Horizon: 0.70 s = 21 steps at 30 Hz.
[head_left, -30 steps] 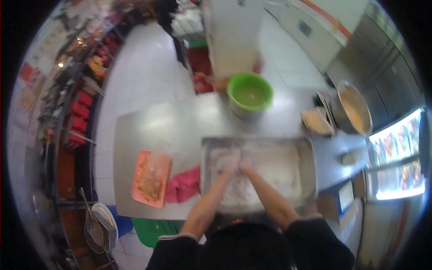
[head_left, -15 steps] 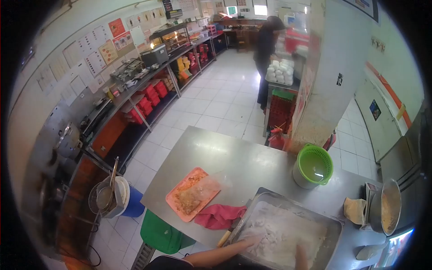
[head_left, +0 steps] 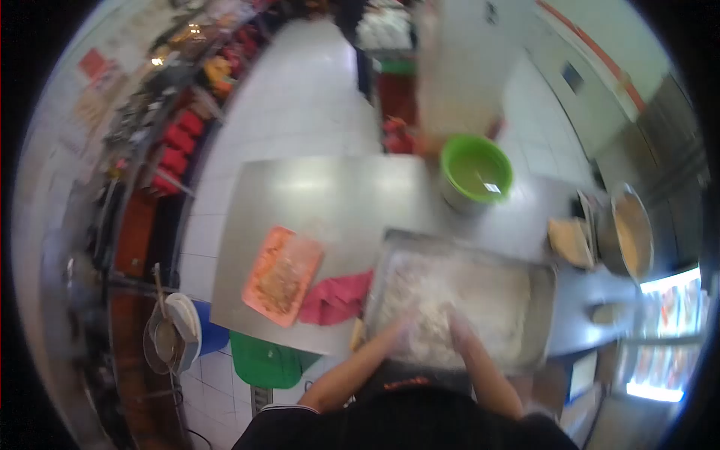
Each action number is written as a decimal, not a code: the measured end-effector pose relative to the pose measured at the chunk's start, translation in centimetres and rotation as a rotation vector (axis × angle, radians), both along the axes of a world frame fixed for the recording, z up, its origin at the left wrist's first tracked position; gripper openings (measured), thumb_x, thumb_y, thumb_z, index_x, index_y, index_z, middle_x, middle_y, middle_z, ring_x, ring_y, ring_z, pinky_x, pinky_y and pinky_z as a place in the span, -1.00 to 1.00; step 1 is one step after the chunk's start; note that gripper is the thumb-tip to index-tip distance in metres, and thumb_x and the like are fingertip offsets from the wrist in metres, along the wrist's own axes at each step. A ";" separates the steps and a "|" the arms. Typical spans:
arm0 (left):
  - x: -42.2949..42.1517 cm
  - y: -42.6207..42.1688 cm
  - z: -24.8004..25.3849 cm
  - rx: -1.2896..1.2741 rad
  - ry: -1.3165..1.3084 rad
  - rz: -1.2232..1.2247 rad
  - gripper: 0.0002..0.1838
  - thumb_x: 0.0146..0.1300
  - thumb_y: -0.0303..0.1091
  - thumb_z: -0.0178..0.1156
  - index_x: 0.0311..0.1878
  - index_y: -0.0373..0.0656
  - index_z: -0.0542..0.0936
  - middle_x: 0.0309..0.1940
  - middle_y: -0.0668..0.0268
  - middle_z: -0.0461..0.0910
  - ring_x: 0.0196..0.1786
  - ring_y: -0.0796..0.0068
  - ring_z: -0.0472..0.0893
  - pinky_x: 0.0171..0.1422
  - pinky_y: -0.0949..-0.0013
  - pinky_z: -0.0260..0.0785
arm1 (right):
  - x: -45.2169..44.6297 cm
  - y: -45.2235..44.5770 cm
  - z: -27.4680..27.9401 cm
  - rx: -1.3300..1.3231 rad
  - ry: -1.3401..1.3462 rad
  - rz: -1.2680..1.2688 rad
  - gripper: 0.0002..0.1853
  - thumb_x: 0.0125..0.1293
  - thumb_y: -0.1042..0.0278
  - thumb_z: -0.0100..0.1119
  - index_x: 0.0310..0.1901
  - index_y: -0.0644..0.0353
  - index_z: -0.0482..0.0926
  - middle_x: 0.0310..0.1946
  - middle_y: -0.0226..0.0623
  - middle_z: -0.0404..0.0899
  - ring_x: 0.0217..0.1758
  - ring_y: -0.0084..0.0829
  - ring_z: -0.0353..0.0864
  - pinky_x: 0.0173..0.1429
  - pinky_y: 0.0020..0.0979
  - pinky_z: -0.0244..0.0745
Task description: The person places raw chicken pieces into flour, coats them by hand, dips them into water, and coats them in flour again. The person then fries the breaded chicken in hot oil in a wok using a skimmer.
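A large metal tray (head_left: 544, 315) of white flour (head_left: 487, 289) lies in front of me on the steel table. My left hand (head_left: 405, 330) is in the tray's near left part, dusted white. My right hand (head_left: 459, 330) faces it a short way to the right. Between them are lumpy, flour-coated pieces (head_left: 431, 322), too blurred to name. Motion smears the fingers of both hands, so their grip does not show. Left of the tray lie a crumpled red cloth (head_left: 337, 298) and an orange tray (head_left: 259, 296) with a clear plastic bag (head_left: 300, 259) and crumbly residue.
A green basket (head_left: 448, 169) sits in a pale bucket behind the flour tray. To the right stand a brown paper bag (head_left: 570, 241) and a large metal bowl (head_left: 634, 232). A blue bucket (head_left: 214, 326) with strainers is left of the table (head_left: 345, 195). A person (head_left: 361, 67) stands far back.
My view has tipped downward and shifted right, showing more of my arms. My hands have come closer together around the floured pieces; my right hand is now fully in view.
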<state>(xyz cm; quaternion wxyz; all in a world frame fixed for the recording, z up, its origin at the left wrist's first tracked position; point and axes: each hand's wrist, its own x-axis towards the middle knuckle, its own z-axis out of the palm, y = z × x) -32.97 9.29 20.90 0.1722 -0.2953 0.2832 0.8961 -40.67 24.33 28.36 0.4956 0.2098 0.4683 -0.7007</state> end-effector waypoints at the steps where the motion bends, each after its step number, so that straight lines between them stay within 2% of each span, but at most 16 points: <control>1: 1.7 -0.8 -3.8 -0.365 0.056 -0.157 -0.39 0.54 0.10 -0.03 0.38 -0.20 0.44 0.08 0.16 0.64 0.04 0.23 0.66 0.17 0.14 0.55 | -0.3 1.0 -0.5 0.090 0.073 0.046 -0.65 0.48 0.14 0.06 0.10 0.21 0.59 -0.08 -0.29 0.66 -0.17 -0.40 0.64 -0.18 -0.29 0.59; 3: 2.9 -3.5 -6.9 -0.714 0.166 -0.346 -0.41 0.56 0.04 -0.05 0.41 -0.22 0.42 0.10 0.16 0.63 0.06 0.24 0.65 0.18 0.15 0.54 | -1.5 2.1 0.0 0.191 0.146 0.063 -0.66 0.46 0.16 0.09 0.09 0.21 0.60 -0.10 -0.29 0.66 -0.19 -0.41 0.63 -0.22 -0.29 0.57; 4: 3.3 -4.9 -5.9 -0.918 0.308 -0.540 -0.43 0.57 -0.03 -0.05 0.44 -0.24 0.39 0.14 0.16 0.61 0.11 0.26 0.63 0.23 0.18 0.50 | -1.8 2.1 1.7 0.315 0.247 0.285 -0.66 0.45 0.16 0.11 0.08 0.21 0.61 -0.10 -0.28 0.66 -0.21 -0.42 0.62 -0.22 -0.30 0.55; 5: 2.9 -4.9 -3.9 -1.018 0.383 -0.642 -0.44 0.57 -0.07 -0.05 0.45 -0.25 0.37 0.16 0.17 0.60 0.14 0.28 0.61 0.26 0.20 0.48 | -1.8 2.2 2.9 0.429 0.344 0.518 -0.66 0.44 0.16 0.13 0.06 0.21 0.63 -0.10 -0.26 0.67 -0.22 -0.42 0.61 -0.22 -0.32 0.52; 6: 2.6 -4.9 -1.7 -1.120 0.463 -0.734 -0.44 0.57 -0.10 -0.05 0.46 -0.27 0.35 0.18 0.17 0.59 0.16 0.29 0.60 0.29 0.22 0.46 | -2.0 2.3 3.3 0.400 0.415 0.537 -0.64 0.38 0.18 0.19 0.06 0.25 0.63 -0.07 -0.23 0.68 -0.18 -0.47 0.59 -0.16 -0.37 0.50; 7: 1.4 -4.4 2.1 -0.991 0.496 -0.633 -0.49 0.52 -0.18 -0.03 0.42 -0.24 0.40 0.12 0.07 0.62 0.14 0.16 0.62 0.30 0.19 0.44 | -1.7 2.5 3.9 0.394 0.424 0.533 -0.64 0.38 0.18 0.19 0.06 0.25 0.63 -0.07 -0.23 0.68 -0.18 -0.47 0.59 -0.16 -0.37 0.50; 8: 0.4 -4.0 4.4 -0.924 0.525 -0.573 -0.51 0.52 -0.20 -0.02 0.40 -0.25 0.42 0.10 0.08 0.62 0.13 0.18 0.62 0.29 0.20 0.44 | -1.6 2.9 4.7 0.502 0.653 0.531 -0.62 0.37 0.19 0.22 0.09 0.27 0.62 -0.07 -0.22 0.68 -0.14 -0.45 0.59 -0.08 -0.38 0.50; 9: 0.0 -3.2 5.5 -0.881 0.552 -0.544 -0.52 0.51 -0.21 -0.01 0.38 -0.25 0.43 0.08 0.09 0.62 0.11 0.19 0.62 0.27 0.20 0.45 | -1.6 2.7 4.9 0.587 0.896 0.521 -0.60 0.35 0.21 0.25 0.12 0.28 0.61 -0.08 -0.21 0.68 -0.09 -0.43 0.59 0.00 -0.38 0.51; 11: -0.5 -1.7 5.3 -0.842 0.590 -0.526 -0.55 0.50 -0.23 0.01 0.33 -0.26 0.45 0.04 0.11 0.63 0.07 0.22 0.62 0.24 0.22 0.45 | -2.0 1.8 2.9 0.708 1.100 0.388 -0.45 0.31 0.18 0.33 0.27 0.27 0.52 -0.04 -0.18 0.67 0.00 -0.32 0.60 0.19 -0.30 0.50; 13: -0.9 -0.7 4.7 -0.781 0.623 -0.541 -0.58 0.48 -0.26 0.03 0.29 -0.26 0.48 0.00 0.14 0.63 0.04 0.25 0.62 0.20 0.24 0.45 | -2.4 0.8 1.0 0.160 0.599 -0.060 -0.33 0.39 0.13 0.23 0.45 0.21 0.31 0.18 -0.14 0.56 0.20 -0.28 0.57 0.37 -0.28 0.44; 16: -1.2 -0.3 4.7 -0.717 0.641 -0.564 -0.63 0.46 -0.30 0.05 0.23 -0.27 0.51 -0.07 0.17 0.64 -0.01 0.29 0.62 0.15 0.26 0.46 | -2.6 -2.8 5.0 0.238 0.955 -0.056 -0.20 0.47 -0.06 0.16 0.56 0.18 0.10 0.35 -0.14 0.43 0.31 -0.25 0.50 0.43 -0.25 0.39; 18: -1.2 0.0 5.0 -0.694 0.653 -0.570 -0.66 0.45 -0.32 0.07 0.19 -0.27 0.54 -0.11 0.20 0.65 -0.05 0.32 0.62 0.12 0.27 0.46 | -2.6 -4.7 7.7 -0.318 0.231 -0.582 -0.09 0.46 -0.29 0.06 0.57 0.21 0.02 0.51 -0.08 0.19 0.51 -0.24 0.28 0.56 -0.25 0.23; 19: -1.2 0.1 5.1 -0.679 0.655 -0.568 -0.67 0.44 -0.34 0.08 0.17 -0.28 0.55 -0.13 0.21 0.65 -0.07 0.34 0.62 0.10 0.28 0.47 | -2.8 -4.5 6.7 -0.323 0.233 -0.579 -0.09 0.46 -0.29 0.06 0.57 0.21 0.02 0.51 -0.08 0.19 0.51 -0.24 0.28 0.56 -0.25 0.23; 20: -1.2 0.1 5.2 -0.664 0.659 -0.566 -0.69 0.43 -0.35 0.09 0.15 -0.28 0.56 -0.15 0.22 0.65 -0.08 0.35 0.62 0.09 0.29 0.47 | -2.9 -4.0 4.5 -0.307 0.322 -0.607 -0.01 0.42 -0.39 0.01 0.59 0.21 -0.05 0.57 -0.06 0.02 0.59 -0.21 0.10 0.62 -0.22 0.10; 21: -1.1 0.2 5.1 -0.655 0.665 -0.562 -0.70 0.43 -0.36 0.10 0.13 -0.28 0.57 -0.17 0.23 0.65 -0.10 0.37 0.62 0.07 0.30 0.47 | -2.9 -4.3 4.9 -0.290 0.412 -0.639 0.07 0.38 -0.49 -0.04 0.60 0.21 -0.12 0.63 -0.04 -0.15 0.68 -0.18 -0.09 0.67 -0.18 -0.04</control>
